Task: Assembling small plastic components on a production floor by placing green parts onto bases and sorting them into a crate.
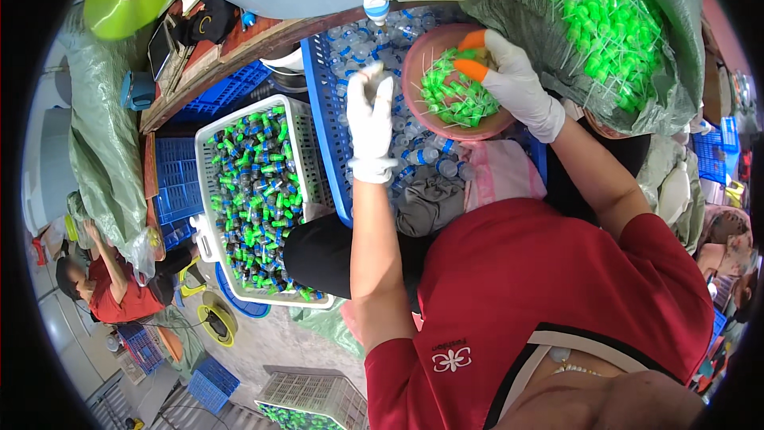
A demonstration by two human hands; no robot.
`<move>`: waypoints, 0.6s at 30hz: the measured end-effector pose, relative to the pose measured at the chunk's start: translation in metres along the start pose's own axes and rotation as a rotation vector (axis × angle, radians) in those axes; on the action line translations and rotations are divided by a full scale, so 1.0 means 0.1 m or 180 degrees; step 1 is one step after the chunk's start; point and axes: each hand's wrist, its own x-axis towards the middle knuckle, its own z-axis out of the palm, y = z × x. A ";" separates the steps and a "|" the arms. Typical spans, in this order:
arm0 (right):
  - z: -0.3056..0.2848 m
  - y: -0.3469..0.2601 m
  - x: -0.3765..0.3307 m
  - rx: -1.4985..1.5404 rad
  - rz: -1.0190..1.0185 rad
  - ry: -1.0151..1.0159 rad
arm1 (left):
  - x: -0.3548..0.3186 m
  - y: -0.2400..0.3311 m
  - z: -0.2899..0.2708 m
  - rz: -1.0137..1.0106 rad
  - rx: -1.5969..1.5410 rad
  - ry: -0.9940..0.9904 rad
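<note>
- The left hand (371,115), in a white glove, is closed around a small clear bottle (372,72), above the blue crate (322,103) full of such bottles.
- The right hand (513,80), gloved with orange fingertips (472,70), reaches into the pink bowl (418,60) and pinches green spray caps (455,95).
- A white basket (306,151) with finished green-capped bottles stands to the left.
</note>
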 end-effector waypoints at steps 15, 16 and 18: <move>0.00 -0.62 0.18 -0.1790 -0.1634 0.0984 | 0.40 0.24 0.37 0.0603 -0.0611 0.0145; 0.01 -0.65 0.17 -0.1760 -0.1573 0.0936 | 0.40 0.23 0.36 0.0477 -0.0666 0.0051; 0.02 -0.67 0.17 -0.1729 -0.1515 0.0887 | 0.39 0.24 0.36 0.0453 -0.0717 0.0070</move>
